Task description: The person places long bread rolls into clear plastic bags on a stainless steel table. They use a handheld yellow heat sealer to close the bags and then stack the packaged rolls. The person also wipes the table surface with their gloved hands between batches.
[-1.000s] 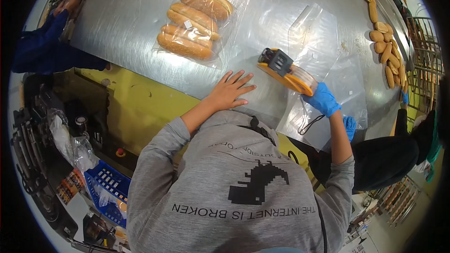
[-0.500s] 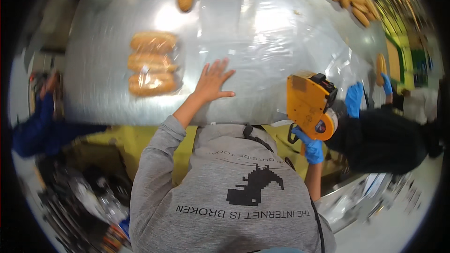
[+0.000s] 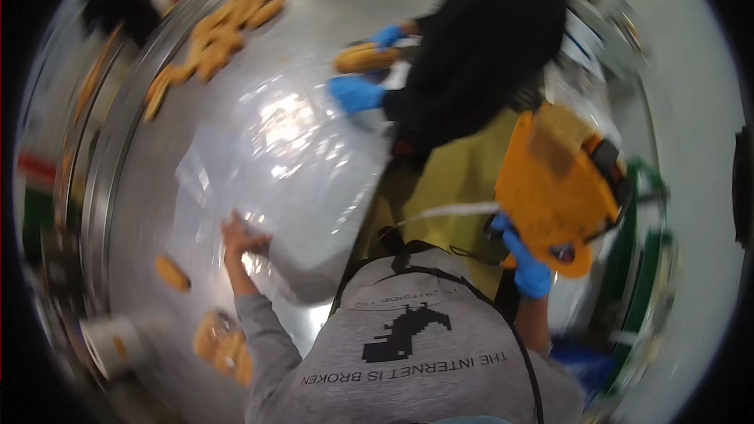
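Observation:
My bare left hand (image 3: 245,237) rests on the clear plastic bags (image 3: 306,188) spread over the metal table, its fingers apart and a little blurred. In my blue-gloved right hand (image 3: 528,267) is the handle of a big orange-yellow label gun (image 3: 550,180), held out to the right, beyond the table's edge. A pale strip (image 3: 455,210) extends left from beside the gun. Close to my left forearm lies a bag of bread rolls (image 3: 224,345), with a single roll (image 3: 172,273) farther left.
Across the table a co-worker in black (image 3: 471,55) holds bread rolls (image 3: 365,58) between blue-gloved hands. A pile of rolls (image 3: 220,31) lies on the far left of the metal table (image 3: 149,188). A white roll of material (image 3: 114,345) stands at the lower left.
The view has swung to the right, so the table now sits on the left. My right hand has carried the label gun outward, away from the table. My left hand stays on the plastic.

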The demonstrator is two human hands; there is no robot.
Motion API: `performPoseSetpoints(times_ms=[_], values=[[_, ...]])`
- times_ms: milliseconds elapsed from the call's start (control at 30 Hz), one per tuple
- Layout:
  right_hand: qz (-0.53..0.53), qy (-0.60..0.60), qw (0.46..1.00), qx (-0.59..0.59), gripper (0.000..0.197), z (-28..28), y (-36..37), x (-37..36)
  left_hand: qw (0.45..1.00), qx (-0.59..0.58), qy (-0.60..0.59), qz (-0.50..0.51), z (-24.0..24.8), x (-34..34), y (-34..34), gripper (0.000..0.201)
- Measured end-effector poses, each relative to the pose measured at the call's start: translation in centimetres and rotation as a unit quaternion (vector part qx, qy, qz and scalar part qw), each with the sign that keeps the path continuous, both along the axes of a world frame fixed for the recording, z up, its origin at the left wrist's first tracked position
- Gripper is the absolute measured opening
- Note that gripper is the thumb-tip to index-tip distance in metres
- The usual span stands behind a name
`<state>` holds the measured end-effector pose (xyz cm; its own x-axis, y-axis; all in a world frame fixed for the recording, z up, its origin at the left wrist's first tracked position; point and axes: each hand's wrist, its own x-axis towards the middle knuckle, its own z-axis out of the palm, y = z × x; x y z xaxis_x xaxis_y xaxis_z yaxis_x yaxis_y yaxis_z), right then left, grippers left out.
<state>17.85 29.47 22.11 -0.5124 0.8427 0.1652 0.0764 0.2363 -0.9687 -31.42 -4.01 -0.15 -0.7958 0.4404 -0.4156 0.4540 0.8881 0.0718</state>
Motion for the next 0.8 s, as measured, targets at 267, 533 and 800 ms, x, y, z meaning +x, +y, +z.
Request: performPoseSetpoints(times_ms=[267,533,800], values=[[-0.538,-0.13,0.823,0.127,0.043,-3.7,10.1,19.7,0.959,0.152,0.17,0.167,-1.4,6.9,7.7,0.115],[-0.529,-0.58,0.596,0.169,0.039,-12.1,15.3,27.7,0.931,0.254,0.234,0.116,-0.7,11.4,7.9,0.077],[-0.306,-0.389,0.863,-0.104,0.024,-15.3,18.7,27.5,0.927,0.215,0.269,0.146,-1.4,12.8,6.2,0.075]])
